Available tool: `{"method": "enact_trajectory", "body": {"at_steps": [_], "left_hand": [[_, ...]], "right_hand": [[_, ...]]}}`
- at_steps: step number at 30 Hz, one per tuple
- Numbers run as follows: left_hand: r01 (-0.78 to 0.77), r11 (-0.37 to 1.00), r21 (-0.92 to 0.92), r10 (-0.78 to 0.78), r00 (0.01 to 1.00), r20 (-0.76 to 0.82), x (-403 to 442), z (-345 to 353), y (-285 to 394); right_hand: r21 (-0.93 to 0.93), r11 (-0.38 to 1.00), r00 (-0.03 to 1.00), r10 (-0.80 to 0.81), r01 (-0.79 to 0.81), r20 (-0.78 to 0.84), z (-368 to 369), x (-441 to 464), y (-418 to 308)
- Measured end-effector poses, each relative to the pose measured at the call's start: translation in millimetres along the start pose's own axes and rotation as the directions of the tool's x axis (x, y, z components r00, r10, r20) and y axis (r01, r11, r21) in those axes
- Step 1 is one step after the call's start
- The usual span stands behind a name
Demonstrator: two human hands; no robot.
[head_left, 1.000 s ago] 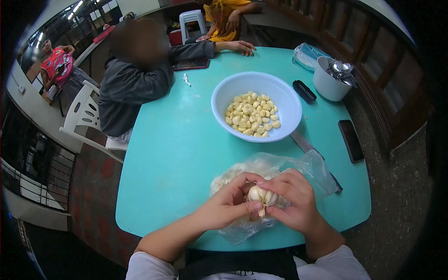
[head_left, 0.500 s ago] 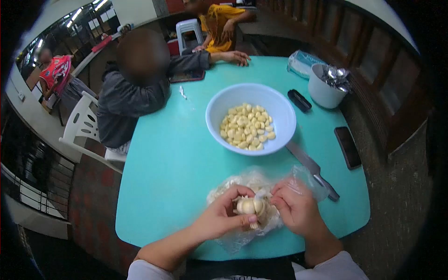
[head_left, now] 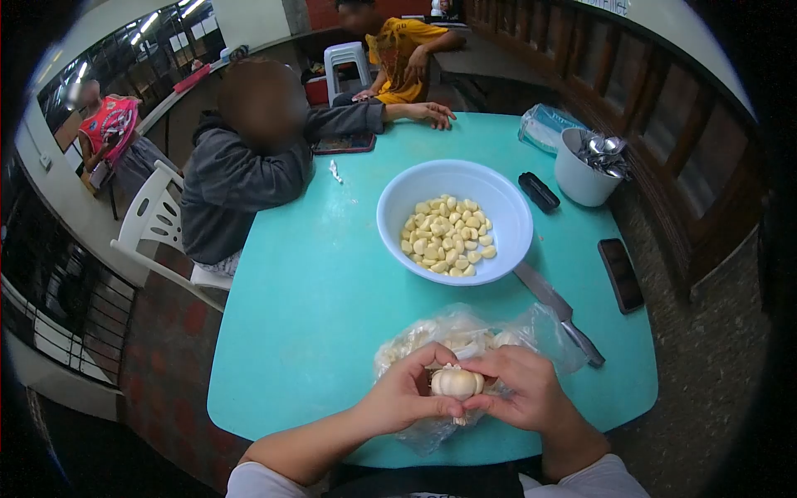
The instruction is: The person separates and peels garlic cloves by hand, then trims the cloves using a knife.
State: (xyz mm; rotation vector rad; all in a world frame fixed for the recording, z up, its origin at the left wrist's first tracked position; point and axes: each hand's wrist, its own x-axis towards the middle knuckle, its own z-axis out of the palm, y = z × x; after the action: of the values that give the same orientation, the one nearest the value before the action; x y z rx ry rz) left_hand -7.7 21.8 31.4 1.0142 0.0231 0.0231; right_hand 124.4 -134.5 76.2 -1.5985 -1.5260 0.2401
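A garlic bulb (head_left: 457,383) is gripped between both hands near the table's front edge. My left hand (head_left: 407,388) curls around its left side, with the thumb along the lower face. On the opposite side, my right hand (head_left: 519,386) closes on the bulb with thumb and fingertips. Beneath the hands lies a clear plastic bag (head_left: 398,355) with more garlic and papery skins, partly hidden by my fingers. Beyond it stands a light blue basin (head_left: 392,195) holding many peeled garlic cloves (head_left: 448,236).
A knife (head_left: 558,307) lies right of the basin, beside a phone (head_left: 621,275). Farther back are a black case (head_left: 539,192), a white bucket of cutlery (head_left: 583,178) and a blue-white pack (head_left: 544,129). A person in a dark jacket (head_left: 241,178) leans on the table's left side.
My right hand has moved left onto the garlic bulb, away from the plastic it was over. The view has shifted slightly, so the table sits lower in the picture.
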Motion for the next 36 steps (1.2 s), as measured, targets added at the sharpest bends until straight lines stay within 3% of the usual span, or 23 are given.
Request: {"method": "enact_trajectory", "body": {"at_steps": [4, 7, 10, 13, 16, 20, 26, 32, 36], "left_hand": [[-0.057, 0.997, 0.058, 0.059, 0.998, -0.037, -3, 2, 1], [-0.169, 0.947, 0.274, 0.2, 0.976, -0.09, -3, 5, 2], [-0.282, 0.802, 0.527, 0.401, 0.908, -0.124, -1, 8, -3], [-0.344, 0.746, 0.571, 0.479, 0.872, -0.1, 0, 7, -15], [-0.389, 0.584, 0.712, 0.532, 0.846, 0.025, -3, 8, -2], [-0.397, 0.649, 0.649, 0.488, 0.872, 0.046, -6, 12, -2], [-0.428, 0.577, 0.696, 0.499, 0.859, 0.115, -6, 14, -6], [-0.398, 0.628, 0.669, 0.465, 0.881, 0.088, -7, 17, -5], [-0.443, 0.613, 0.655, 0.428, 0.882, 0.196, -6, 20, -9]], "right_hand": [[0.009, 0.999, 0.999, -0.046, 0.046, -0.029, 0, 2, -1], [-0.033, 0.998, 0.992, -0.054, 0.051, -0.11, 6, -2, 1], [-0.055, 0.997, 0.987, -0.06, 0.052, -0.149, 11, -2, 3], [-0.094, 0.992, 0.99, -0.092, 0.082, -0.106, 13, 0, 2], [-0.153, 0.978, 0.981, -0.159, 0.14, -0.114, 17, -3, 2], [-0.096, 0.977, 0.974, -0.2, 0.19, -0.108, 18, -2, 3], [-0.101, 0.966, 0.965, -0.247, 0.238, -0.092, 15, -5, 9], [-0.071, 0.974, 0.97, -0.223, 0.217, -0.1, 17, -3, 3], [-0.047, 0.962, 0.955, -0.274, 0.27, -0.114, 18, -9, 18]]}}
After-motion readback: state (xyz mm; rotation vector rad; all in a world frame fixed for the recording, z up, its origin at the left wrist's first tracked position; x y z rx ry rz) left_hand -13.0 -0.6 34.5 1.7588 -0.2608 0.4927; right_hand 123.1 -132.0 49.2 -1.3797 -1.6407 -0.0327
